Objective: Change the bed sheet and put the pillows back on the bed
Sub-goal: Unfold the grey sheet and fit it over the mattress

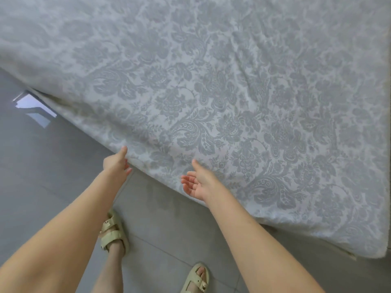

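Observation:
A pale bed sheet with a grey floral damask print covers the bed and fills most of the head view. Its near edge runs diagonally from the left down to the lower right corner. My left hand is at that edge, thumb lying on top of the sheet and fingers tucked under the hem. My right hand hovers beside the same edge, palm turned up, thumb near the fabric, fingers loosely spread and holding nothing. No pillows are in view.
Grey tiled floor lies to the left and below the bed, with a bright window reflection on it. My two feet in beige sandals stand close to the bed edge. The bed's corner is at the lower right.

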`<state>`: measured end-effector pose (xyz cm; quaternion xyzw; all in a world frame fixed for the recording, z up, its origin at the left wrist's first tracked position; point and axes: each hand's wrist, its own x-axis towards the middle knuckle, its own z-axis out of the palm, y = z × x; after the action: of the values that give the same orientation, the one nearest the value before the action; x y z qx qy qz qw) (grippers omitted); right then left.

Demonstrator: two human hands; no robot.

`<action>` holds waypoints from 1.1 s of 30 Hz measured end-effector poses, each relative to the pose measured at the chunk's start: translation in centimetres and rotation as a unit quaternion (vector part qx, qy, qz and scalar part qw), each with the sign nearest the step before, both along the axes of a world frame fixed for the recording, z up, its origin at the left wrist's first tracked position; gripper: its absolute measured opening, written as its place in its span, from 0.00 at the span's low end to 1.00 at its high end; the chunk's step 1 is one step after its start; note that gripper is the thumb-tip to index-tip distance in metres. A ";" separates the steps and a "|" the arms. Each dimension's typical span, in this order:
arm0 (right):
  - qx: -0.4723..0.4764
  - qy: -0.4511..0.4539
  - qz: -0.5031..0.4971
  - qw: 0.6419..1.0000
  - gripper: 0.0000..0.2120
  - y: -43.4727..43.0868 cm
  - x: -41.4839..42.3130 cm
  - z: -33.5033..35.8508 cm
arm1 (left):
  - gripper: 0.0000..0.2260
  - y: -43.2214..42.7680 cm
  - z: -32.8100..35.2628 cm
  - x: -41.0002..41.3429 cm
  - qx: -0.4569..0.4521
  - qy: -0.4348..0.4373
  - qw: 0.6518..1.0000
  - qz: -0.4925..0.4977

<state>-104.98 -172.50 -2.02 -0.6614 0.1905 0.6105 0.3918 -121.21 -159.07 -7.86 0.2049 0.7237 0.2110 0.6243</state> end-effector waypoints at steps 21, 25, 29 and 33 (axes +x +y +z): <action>-0.153 -0.141 -0.250 0.946 0.13 17.4 -7.2 -8.3 | 0.16 18.1 -6.0 -3.8 0.092 0.075 0.989 -0.083; -0.187 -0.189 -0.160 0.951 0.13 16.7 -7.9 -7.7 | 0.14 17.8 -6.1 -5.8 0.108 0.051 0.986 -0.113; -0.239 -0.174 -0.079 0.952 0.06 15.8 -8.6 -6.8 | 0.13 17.0 -5.4 -8.2 0.091 0.070 0.982 -0.149; -0.286 -0.202 0.086 0.933 0.06 16.5 -8.5 -5.5 | 0.14 18.0 -4.8 -8.5 0.050 0.086 0.976 -0.192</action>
<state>-113.46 -156.00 -7.54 -0.8689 0.2164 0.4145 0.1622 -129.74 -141.11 -12.64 0.3881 0.7106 0.1050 0.5774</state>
